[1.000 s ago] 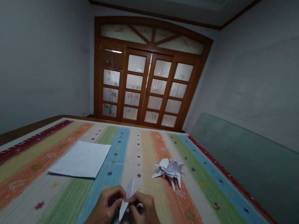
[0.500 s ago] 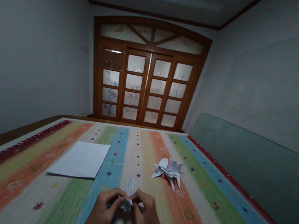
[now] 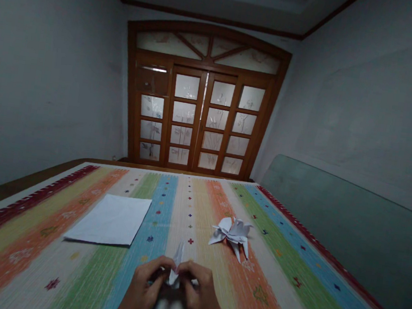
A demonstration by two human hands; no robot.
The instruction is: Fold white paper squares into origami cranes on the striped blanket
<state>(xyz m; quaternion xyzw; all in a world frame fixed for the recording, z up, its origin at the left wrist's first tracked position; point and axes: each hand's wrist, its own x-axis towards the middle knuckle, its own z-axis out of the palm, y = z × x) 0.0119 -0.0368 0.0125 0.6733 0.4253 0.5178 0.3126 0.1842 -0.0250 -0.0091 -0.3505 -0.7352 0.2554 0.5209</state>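
Note:
Between my two hands, low in the middle of the head view, is a small folded piece of white paper (image 3: 174,278) with a narrow point sticking up and away from me. My left hand (image 3: 148,283) pinches its left side with thumb and bent fingers. On the opposite side my right hand (image 3: 198,289) pinches it the same way, the fingertips of both hands almost meeting. Much of the folded paper is hidden by the fingers. Farther off to the right lie white origami pieces (image 3: 233,234) with pointed ends, bunched together.
A stack of white square paper (image 3: 111,220) lies flat to the left on the striped tablecloth (image 3: 115,283). A pale green board-like panel (image 3: 334,210) stands along the right side. Wooden glazed doors (image 3: 199,118) close the far end of the room.
My fingertips have come closer together over the folded paper, so its middle looks narrower and more pinched. The paper stack and the origami pieces stay where they were.

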